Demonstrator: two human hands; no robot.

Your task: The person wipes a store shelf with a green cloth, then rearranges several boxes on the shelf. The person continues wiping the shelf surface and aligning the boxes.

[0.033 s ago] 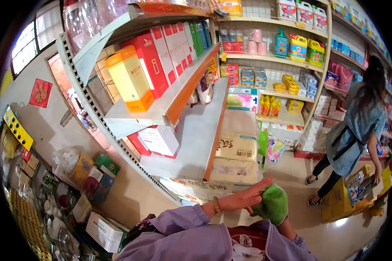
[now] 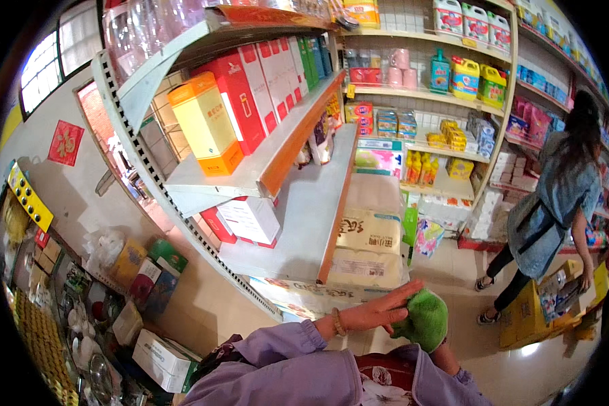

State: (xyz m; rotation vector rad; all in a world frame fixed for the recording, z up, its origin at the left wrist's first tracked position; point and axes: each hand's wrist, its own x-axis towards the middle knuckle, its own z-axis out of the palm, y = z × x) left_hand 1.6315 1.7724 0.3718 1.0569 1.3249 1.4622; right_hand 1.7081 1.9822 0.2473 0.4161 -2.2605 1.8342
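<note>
A fuzzy green cloth is bunched in front of my body at the lower middle. My right hand holds it from below; the cloth covers its fingers and only the wrist side shows. Coming in from the left, my left hand has its fingers stretched out beside the cloth, the fingertips at its upper left edge. Whether they touch it is hard to make out. A beaded bracelet circles my left wrist, below a lilac sleeve.
Metal shelving with orange edges carries upright boxes. Packs of paper are stacked at its end. Bottles and packets fill the back shelves. At right a person stands by a yellow carton. Crockery stands lower left.
</note>
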